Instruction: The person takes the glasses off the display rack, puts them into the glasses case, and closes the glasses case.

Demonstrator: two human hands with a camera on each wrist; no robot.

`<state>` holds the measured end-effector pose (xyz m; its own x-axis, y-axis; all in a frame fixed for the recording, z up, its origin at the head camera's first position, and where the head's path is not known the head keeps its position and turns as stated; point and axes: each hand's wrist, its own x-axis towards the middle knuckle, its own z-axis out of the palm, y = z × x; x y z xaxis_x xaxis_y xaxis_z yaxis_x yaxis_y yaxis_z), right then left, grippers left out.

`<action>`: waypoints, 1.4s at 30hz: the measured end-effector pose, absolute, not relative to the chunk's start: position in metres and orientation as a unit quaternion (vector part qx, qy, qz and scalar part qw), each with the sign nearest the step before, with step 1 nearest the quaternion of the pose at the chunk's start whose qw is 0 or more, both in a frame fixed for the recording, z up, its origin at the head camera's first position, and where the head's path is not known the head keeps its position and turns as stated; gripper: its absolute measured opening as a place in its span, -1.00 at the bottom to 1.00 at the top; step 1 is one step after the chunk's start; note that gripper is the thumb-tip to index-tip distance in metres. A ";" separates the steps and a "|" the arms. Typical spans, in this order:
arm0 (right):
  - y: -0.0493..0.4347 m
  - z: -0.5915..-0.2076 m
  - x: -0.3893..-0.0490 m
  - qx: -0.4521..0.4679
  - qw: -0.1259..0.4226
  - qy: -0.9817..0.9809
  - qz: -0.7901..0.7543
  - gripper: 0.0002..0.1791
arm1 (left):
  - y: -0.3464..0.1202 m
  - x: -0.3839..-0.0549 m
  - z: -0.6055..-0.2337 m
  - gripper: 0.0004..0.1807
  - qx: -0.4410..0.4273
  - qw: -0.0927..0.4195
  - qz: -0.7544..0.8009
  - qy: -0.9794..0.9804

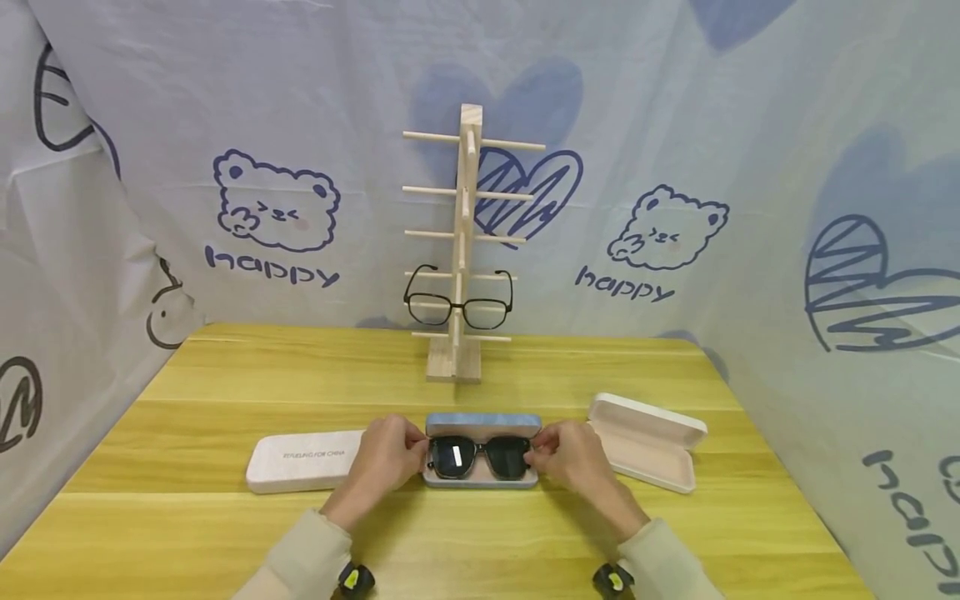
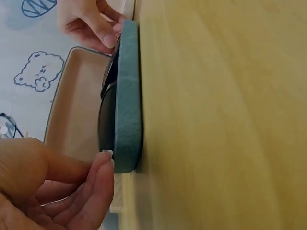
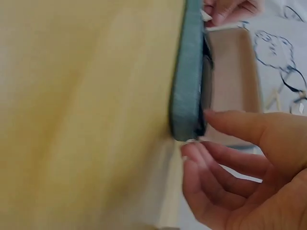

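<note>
Dark sunglasses (image 1: 453, 458) lie in an open blue-green glasses case (image 1: 483, 420) with a pale lining, at the middle of the table, lenses facing me. At their left end, my left hand (image 1: 384, 460) pinches the frame between thumb and fingers. My right hand (image 1: 576, 457) holds the opposite end. The right wrist view has its thumb (image 3: 235, 125) against the sunglasses (image 3: 207, 84) and the other fingers bent by the case's end. In the left wrist view, the front wall of the case (image 2: 128, 91) hides the lower part of the lenses (image 2: 108, 120).
A closed white case (image 1: 303, 461) with printed lettering lies left, partly behind my left hand. To the right stands an open white case (image 1: 648, 442). Behind, a wooden display rack (image 1: 467, 167) bears black-framed glasses (image 1: 457, 305). A printed cloth (image 1: 360, 100) hangs behind the table.
</note>
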<state>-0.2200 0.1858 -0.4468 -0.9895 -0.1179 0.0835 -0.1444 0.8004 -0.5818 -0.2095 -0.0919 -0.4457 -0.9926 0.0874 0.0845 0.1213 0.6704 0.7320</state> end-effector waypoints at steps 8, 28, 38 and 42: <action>0.204 -0.420 -0.225 0.067 -0.059 -0.922 0.377 -0.61 | -0.103 -0.217 -0.432 -0.71 -0.040 0.021 -0.424 -0.905; 0.188 -0.429 -0.235 0.043 -0.129 -0.877 0.460 -0.38 | -0.090 -0.224 -0.438 -0.43 -0.035 -0.077 -0.464 -0.882; 0.189 -0.429 -0.236 0.039 -0.140 -0.873 0.466 -0.40 | -0.092 -0.221 -0.437 -0.45 -0.034 -0.088 -0.479 -0.873; 0.188 -0.429 -0.236 0.036 -0.143 -0.868 0.475 -0.41 | -0.092 -0.220 -0.437 -0.45 -0.036 -0.093 -0.484 -0.869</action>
